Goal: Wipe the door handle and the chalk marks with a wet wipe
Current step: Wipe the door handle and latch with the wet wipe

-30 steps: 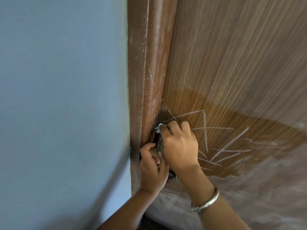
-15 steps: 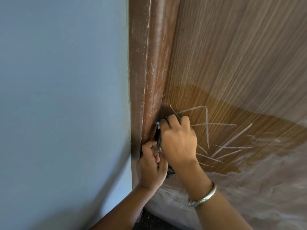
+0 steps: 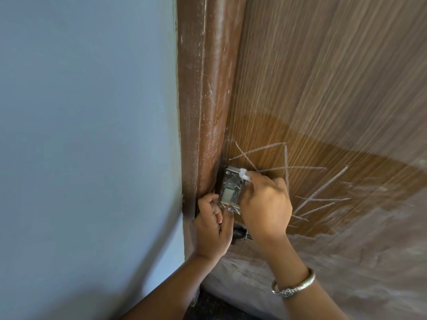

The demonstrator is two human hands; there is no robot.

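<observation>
A silver metal lock plate (image 3: 230,189) sits at the left edge of the brown wooden door (image 3: 323,88). My right hand (image 3: 265,204) pinches a small white wet wipe (image 3: 244,175) against the plate's upper right corner. My left hand (image 3: 213,224) rests with curled fingers at the plate's lower left, its thumb touching the plate's bottom edge. A dark door handle (image 3: 240,234) shows partly below, between my two hands. White chalk marks (image 3: 286,162) cross the door to the right of the plate, some hidden behind my right hand.
A brown door frame (image 3: 205,88) runs upright just left of the lock. A pale blue wall (image 3: 87,135) fills the left half. The lower part of the door looks hazy and whitish. A silver bangle (image 3: 293,288) circles my right wrist.
My right hand has shifted to the right off the lock, uncovering the silver plate. The wipe now shows at its fingertips. My left hand has stayed in place.
</observation>
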